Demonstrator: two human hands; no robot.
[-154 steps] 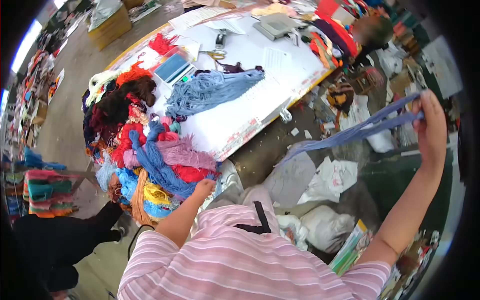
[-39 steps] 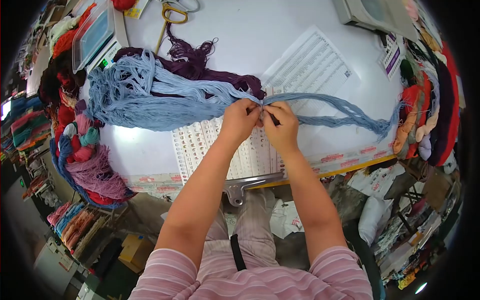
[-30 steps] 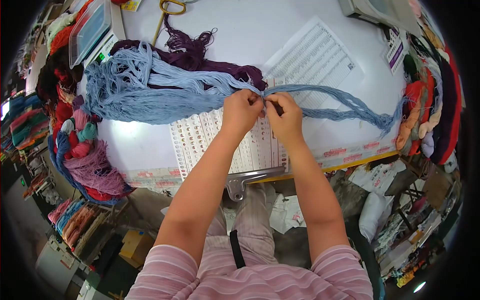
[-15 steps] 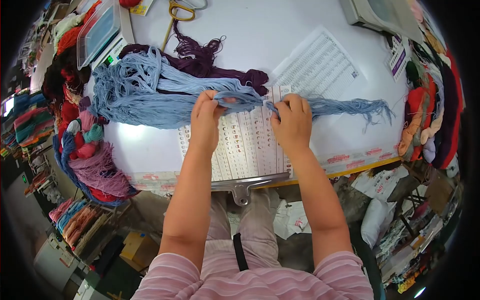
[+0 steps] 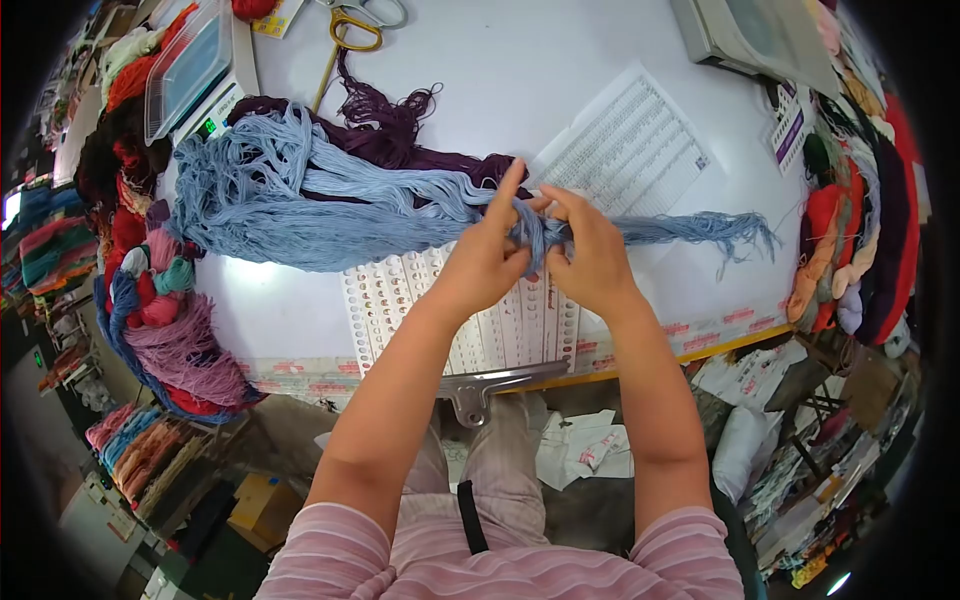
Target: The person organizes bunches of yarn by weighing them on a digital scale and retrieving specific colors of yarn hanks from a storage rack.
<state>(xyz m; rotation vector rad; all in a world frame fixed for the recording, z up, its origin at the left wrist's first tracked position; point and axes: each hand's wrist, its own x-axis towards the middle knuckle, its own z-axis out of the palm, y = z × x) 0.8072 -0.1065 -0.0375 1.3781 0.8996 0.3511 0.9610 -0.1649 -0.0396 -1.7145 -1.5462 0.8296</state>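
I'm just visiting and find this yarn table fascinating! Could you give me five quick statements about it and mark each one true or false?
1. The left hand and right hand both touch a blue strand. True.
2. The right hand grips a cutting tool. False: the gold-handled scissors lie on the white table.
3. Dark purple yarn lies along the far side of the light blue yarn bundle. True.
4. No display is lit. False: the digital scale at the left shows green.
5. A metal clip sits at the table's near edge. True.
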